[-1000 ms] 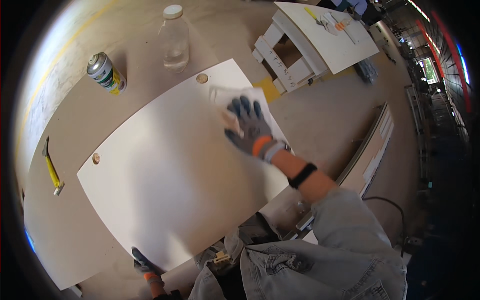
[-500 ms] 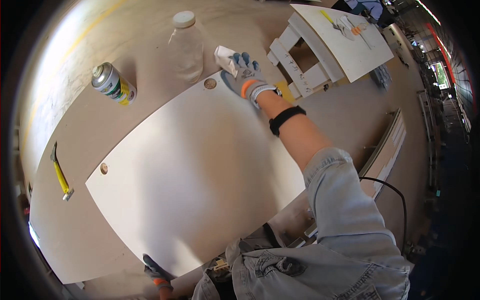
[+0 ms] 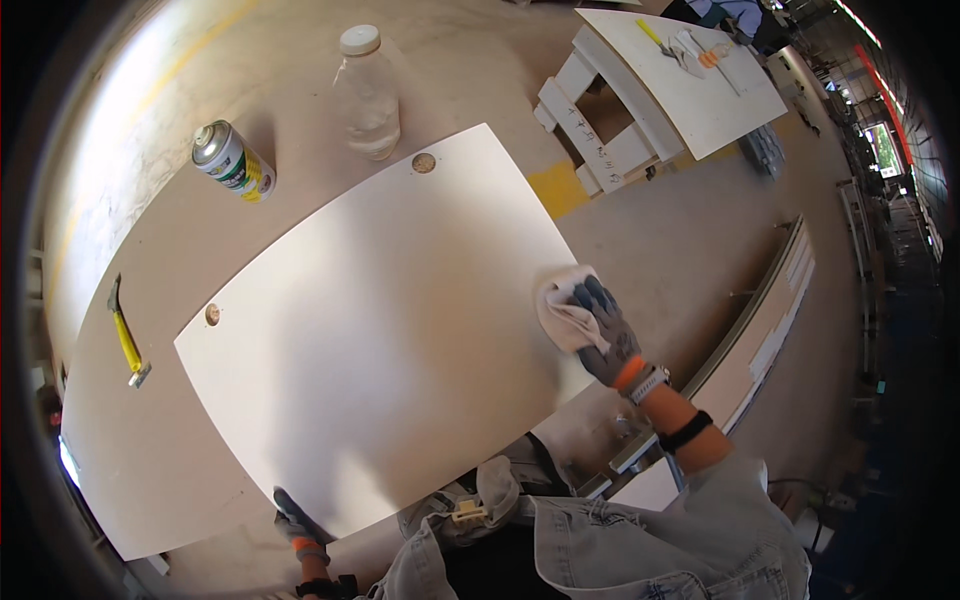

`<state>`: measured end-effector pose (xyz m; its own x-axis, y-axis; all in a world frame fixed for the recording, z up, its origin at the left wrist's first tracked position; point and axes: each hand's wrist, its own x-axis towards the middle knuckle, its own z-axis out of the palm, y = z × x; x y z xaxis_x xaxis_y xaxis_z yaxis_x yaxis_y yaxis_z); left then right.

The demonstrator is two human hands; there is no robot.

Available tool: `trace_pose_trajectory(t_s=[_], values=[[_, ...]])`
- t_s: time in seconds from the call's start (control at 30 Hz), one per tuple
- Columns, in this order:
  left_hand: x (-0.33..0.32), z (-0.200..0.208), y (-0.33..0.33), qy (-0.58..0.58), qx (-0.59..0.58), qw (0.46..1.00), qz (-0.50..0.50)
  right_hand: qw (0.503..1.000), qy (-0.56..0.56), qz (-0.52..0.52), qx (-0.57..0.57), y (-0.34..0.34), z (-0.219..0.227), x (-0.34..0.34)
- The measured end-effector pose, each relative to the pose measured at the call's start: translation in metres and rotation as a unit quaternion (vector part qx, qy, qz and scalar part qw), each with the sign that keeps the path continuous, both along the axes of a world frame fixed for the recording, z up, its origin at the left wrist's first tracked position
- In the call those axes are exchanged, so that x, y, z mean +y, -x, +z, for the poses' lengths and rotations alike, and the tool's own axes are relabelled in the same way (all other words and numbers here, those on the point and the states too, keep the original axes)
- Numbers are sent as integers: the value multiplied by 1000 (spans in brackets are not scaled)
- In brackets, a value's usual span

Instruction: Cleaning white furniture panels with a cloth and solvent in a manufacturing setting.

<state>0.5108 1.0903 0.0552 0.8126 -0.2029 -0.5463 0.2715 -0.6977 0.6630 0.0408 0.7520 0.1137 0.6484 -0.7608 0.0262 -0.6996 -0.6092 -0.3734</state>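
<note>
A white panel [image 3: 380, 330] with two round holes near its far edge lies on a larger board on the table. My right hand [image 3: 612, 335], in a grey glove with an orange cuff, presses a folded whitish cloth [image 3: 570, 308] onto the panel's right edge. Its fingers are closed over the cloth. At the panel's near left corner, my left hand [image 3: 297, 522], gloved alike, grips the edge; part of its fingers is hidden.
Past the panel's far edge stand a clear jar [image 3: 367, 100] with a white lid and a spray can [image 3: 233, 163]. A yellow-handled hammer [image 3: 127, 335] lies at left. At far right, a white board [image 3: 690, 100] carries tools, with a person [image 3: 735, 15] behind. Long strips [image 3: 750, 330] lie at right.
My right hand has drawn the cloth from the panel's far corner back toward me along its right edge. My left hand stays at the near left corner.
</note>
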Motion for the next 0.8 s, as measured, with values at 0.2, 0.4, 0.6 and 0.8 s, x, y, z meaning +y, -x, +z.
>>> trace_pose_trajectory(t_s=[0.2,0.4,0.6,0.8], values=[[9,4,4,-17,-27,999,-30,991,56,-112,-47,13,-17,55],[11,5,21,-77,-48,996,8,984,45,-173,-26,-10,-8,66],[1,3,33,-115,-43,992,23,975,11,-221,33,-22,-7,54],[0,-2,30,-112,-27,993,31,993,42,-101,46,-76,-14,-65]])
